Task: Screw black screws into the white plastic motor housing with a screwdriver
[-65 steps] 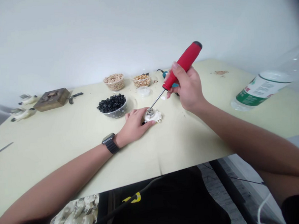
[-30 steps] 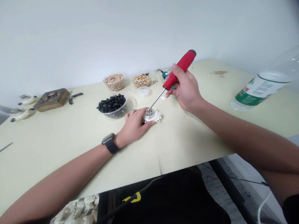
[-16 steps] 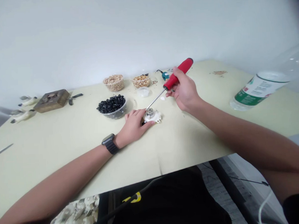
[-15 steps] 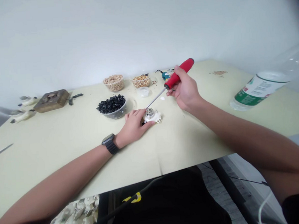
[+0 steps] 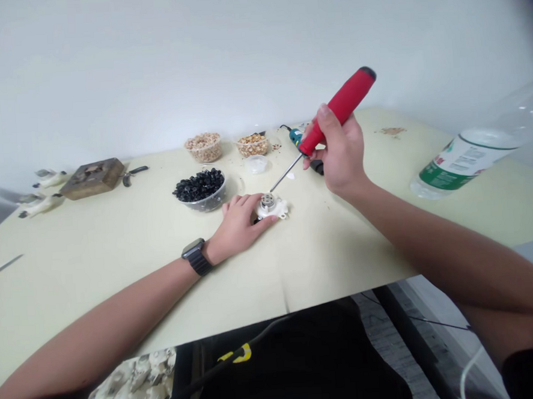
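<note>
My left hand (image 5: 237,226), with a dark watch (image 5: 196,257) on its wrist, grips a small white plastic part (image 5: 276,207) against the table. A round metal piece (image 5: 267,200) sits in the middle of that part, facing up. My right hand (image 5: 343,149) is closed around the red handle of a screwdriver (image 5: 345,101). The tool slants down to the left, its shaft tip at the far edge of the round metal piece. Whether the tip touches it I cannot tell.
Left of centre stands a bowl of black pieces (image 5: 199,190). Behind are two tubs of small tan pieces (image 5: 203,147) and brownish pieces (image 5: 252,144), plus a small clear lid (image 5: 256,163). A wooden block (image 5: 92,178) lies left, a large plastic bottle (image 5: 465,160) right.
My right hand has lifted the screwdriver handle up and to the right, and its tip has shifted right along the metal piece. My left hand has stayed put.
</note>
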`<state>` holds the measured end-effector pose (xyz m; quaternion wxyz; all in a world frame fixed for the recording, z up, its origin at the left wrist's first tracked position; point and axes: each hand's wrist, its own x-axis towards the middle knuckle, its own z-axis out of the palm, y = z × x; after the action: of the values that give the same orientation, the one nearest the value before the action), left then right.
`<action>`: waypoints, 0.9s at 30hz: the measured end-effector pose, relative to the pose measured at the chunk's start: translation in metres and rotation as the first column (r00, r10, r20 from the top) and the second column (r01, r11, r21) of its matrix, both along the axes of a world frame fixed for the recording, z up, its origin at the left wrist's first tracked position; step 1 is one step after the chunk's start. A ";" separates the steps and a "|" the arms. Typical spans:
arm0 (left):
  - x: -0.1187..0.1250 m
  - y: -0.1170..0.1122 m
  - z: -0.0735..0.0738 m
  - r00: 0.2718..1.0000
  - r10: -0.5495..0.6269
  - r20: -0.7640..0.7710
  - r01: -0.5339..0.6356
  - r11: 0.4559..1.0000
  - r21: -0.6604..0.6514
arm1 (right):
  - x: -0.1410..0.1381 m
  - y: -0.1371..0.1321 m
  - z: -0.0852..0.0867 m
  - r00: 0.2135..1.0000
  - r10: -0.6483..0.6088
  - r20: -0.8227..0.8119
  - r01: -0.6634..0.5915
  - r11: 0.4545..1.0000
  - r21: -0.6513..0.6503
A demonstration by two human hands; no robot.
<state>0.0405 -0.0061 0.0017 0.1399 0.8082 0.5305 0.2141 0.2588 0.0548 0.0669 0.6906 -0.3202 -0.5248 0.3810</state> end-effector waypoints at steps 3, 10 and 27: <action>0.000 0.000 0.000 1.000 0.001 0.005 -0.001 1.000 -0.001 | -0.001 -0.001 0.001 1.000 0.004 0.014 -0.004 1.000 0.003; -0.001 0.001 -0.001 1.000 -0.007 0.001 0.007 1.000 0.005 | -0.002 0.000 0.000 0.999 0.018 -0.029 -0.018 1.000 -0.015; -0.002 0.001 -0.003 1.000 -0.017 0.013 0.017 1.000 0.011 | 0.004 0.003 -0.001 0.999 0.041 0.016 -0.041 0.999 0.001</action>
<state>0.0385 -0.0046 -0.0009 0.1410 0.8118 0.5217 0.2211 0.2625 0.0579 0.0656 0.6784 -0.3119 -0.5372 0.3922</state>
